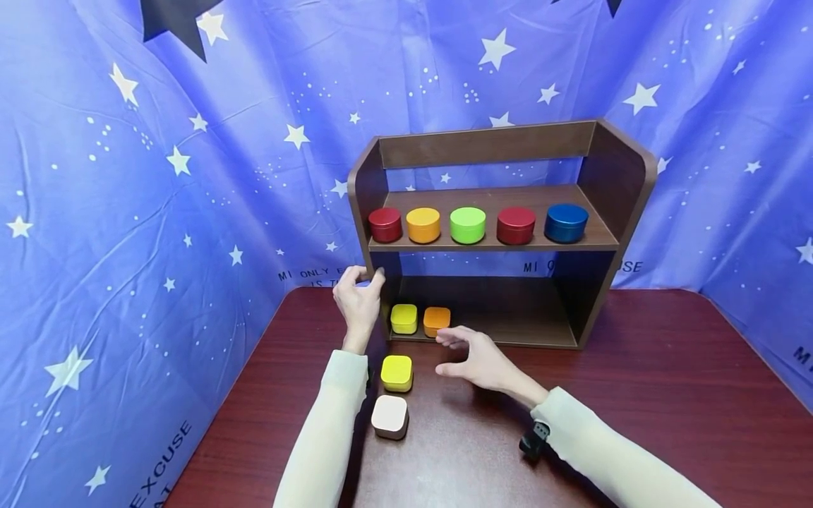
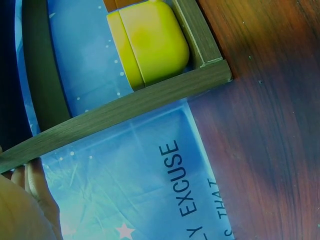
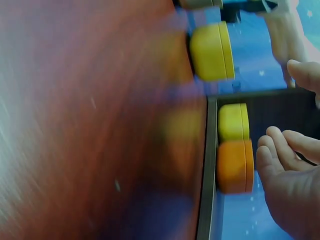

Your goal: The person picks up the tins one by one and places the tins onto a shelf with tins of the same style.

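My left hand [image 1: 358,303] pinches the front edge of the brown shelf's left side panel [image 1: 359,185]; in the left wrist view the fingers [image 2: 41,192] lie along the panel's outer side. On the lower shelf stand a yellow square tin [image 1: 404,319] and, to its right, an orange square tin [image 1: 437,321]. My right hand [image 1: 485,363] hovers just in front and right of the orange tin, thumb and fingers apart, holding nothing. Whether a fingertip touches that tin, I cannot tell.
Several round tins stand on the upper shelf: red, orange, green [image 1: 467,226], red and blue [image 1: 567,223]. On the red-brown table [image 1: 673,395], between the forearms, are another yellow square tin [image 1: 396,374] and a white-topped one [image 1: 390,416]. Starry blue cloth hangs behind.
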The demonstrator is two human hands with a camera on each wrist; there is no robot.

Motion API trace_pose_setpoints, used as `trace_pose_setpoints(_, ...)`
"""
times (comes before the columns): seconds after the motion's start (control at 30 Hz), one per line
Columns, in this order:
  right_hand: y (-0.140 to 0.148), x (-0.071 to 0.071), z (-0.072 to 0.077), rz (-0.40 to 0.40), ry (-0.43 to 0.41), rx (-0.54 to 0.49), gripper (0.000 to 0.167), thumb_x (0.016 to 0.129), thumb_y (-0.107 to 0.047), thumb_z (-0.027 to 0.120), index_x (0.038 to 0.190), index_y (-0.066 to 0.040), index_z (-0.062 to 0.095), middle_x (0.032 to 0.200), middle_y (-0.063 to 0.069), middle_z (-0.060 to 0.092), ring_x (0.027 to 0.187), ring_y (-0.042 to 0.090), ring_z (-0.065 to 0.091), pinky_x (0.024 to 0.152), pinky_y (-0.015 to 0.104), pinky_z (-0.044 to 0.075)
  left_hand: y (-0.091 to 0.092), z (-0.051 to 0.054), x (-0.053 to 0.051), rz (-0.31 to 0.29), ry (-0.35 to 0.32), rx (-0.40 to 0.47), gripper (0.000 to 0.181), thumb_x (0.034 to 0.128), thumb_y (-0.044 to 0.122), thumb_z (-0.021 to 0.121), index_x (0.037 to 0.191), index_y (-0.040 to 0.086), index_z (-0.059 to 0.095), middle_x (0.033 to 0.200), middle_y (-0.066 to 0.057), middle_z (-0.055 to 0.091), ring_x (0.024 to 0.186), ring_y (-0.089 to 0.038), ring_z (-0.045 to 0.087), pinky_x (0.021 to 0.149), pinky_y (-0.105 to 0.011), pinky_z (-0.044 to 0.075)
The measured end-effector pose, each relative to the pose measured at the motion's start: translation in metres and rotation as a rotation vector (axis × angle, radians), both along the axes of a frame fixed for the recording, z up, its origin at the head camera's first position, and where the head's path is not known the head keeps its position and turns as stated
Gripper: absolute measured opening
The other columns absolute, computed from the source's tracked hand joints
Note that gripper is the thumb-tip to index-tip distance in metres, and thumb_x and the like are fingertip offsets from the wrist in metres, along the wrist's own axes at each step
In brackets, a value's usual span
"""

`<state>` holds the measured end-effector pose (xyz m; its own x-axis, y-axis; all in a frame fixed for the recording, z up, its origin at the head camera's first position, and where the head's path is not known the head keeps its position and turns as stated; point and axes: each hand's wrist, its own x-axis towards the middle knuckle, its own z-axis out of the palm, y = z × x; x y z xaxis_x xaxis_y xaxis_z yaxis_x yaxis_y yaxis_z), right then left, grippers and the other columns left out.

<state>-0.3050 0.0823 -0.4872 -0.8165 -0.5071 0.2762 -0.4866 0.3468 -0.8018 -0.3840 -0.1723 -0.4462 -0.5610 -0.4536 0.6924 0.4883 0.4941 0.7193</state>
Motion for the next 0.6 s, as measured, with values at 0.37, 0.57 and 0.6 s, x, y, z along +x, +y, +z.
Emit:
trace_pose_setpoints(0.37,-0.014,0.035,-0.011,0.144,0.075,0.062,0.065,0.088,-0.026,0.09,0.14,0.005,0.066,0.128,0.018,0.076,0.116,0.038,0.074,0.104,0.046,0.06,0.001,0.002,0.002,0.003,0.002,0.002,0.017,0.0833,0.017,0.084,0.077,0.002,0.077,0.08,-0.017,0.075,0.08,-0.039,0.07,0.079,-0.054,0.05)
trace_pose_setpoints(0.57,-0.024,0.044,-0.015,0.179,0.103,0.104,0.063,0.087,-0.026,0.09,0.137,0.004,0.068,0.127,0.014,0.076,0.117,0.033,0.075,0.105,0.042,0.059,0.001,0.002,0.002,0.004,-0.003,0.0,0.018,0.0837,0.017,0.083,0.078,0.002,0.077,0.08,-0.017,0.075,0.08,-0.039,0.07,0.079,-0.052,0.05)
trace_pose_setpoints(0.6,-0.026,0.045,-0.016,0.182,0.103,0.105,0.062,0.086,-0.025,0.09,0.137,0.004,0.068,0.126,0.014,0.076,0.117,0.032,0.075,0.105,0.043,0.059,0.001,0.002,0.002,0.003,-0.004,0.0,0.018,0.0838,0.017,0.083,0.078,0.002,0.077,0.08,-0.017,0.075,0.08,-0.039,0.07,0.08,-0.053,0.05)
